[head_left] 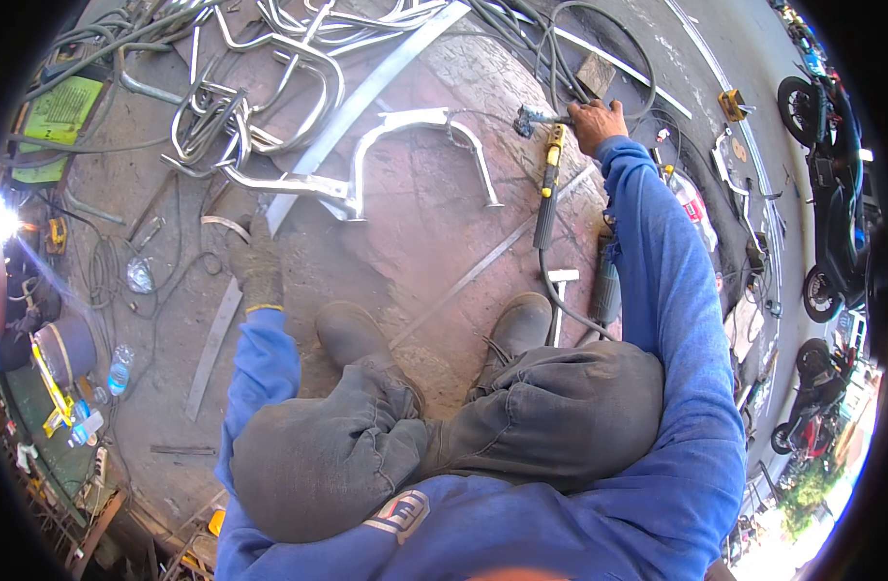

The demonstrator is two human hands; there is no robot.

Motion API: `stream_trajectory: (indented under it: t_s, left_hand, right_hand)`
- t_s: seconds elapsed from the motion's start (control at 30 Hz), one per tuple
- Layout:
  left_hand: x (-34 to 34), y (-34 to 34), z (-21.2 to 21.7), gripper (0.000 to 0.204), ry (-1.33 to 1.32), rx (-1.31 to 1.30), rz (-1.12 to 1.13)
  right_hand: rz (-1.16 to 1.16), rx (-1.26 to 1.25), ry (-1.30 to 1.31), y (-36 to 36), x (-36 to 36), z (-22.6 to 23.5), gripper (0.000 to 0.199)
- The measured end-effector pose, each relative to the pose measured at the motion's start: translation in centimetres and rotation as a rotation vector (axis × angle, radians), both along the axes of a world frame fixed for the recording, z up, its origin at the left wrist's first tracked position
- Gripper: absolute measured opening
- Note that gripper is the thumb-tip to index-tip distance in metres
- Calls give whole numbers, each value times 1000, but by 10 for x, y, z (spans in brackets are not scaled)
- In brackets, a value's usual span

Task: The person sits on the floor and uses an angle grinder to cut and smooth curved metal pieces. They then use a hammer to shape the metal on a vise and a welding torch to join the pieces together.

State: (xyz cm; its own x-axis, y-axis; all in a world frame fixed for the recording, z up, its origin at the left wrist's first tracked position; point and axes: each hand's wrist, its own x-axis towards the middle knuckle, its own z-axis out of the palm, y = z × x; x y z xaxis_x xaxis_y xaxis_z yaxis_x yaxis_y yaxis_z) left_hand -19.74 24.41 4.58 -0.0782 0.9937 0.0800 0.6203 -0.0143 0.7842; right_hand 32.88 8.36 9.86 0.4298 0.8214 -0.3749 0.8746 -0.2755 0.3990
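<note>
I squat over a worn concrete floor [434,194], boots and grey trousers below me. My left hand [256,263], in a dark work glove, rests on the floor beside a flat metal strip [216,339], just below the end of a bent steel tube frame [366,165]. My right hand [595,123] is bare and reaches far forward, gripping the top of a welding electrode holder [550,169] with a yellow and black handle; its clamp head [527,120] points left toward the frame's right leg. A black cable [560,300] runs back from the handle.
A heap of curved steel tubes [240,87] lies at the back left, with long flat bars [376,87] across it. A hammer [560,300] and an angle grinder [606,281] lie by my right boot. Motorcycles [831,126] stand at the right. Plastic bottles [120,368] lie at the left.
</note>
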Motion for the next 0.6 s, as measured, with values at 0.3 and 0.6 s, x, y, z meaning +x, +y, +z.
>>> stream_trajectory:
  t_s: [0.3,0.6]
  left_hand:
    - [66,-12,66,47,282,602,-412]
    - [33,86,39,62,234,5,-60]
  right_hand:
    - [169,359,181,-36,33,19,29]
    - [154,189,208,-26,47,19,25]
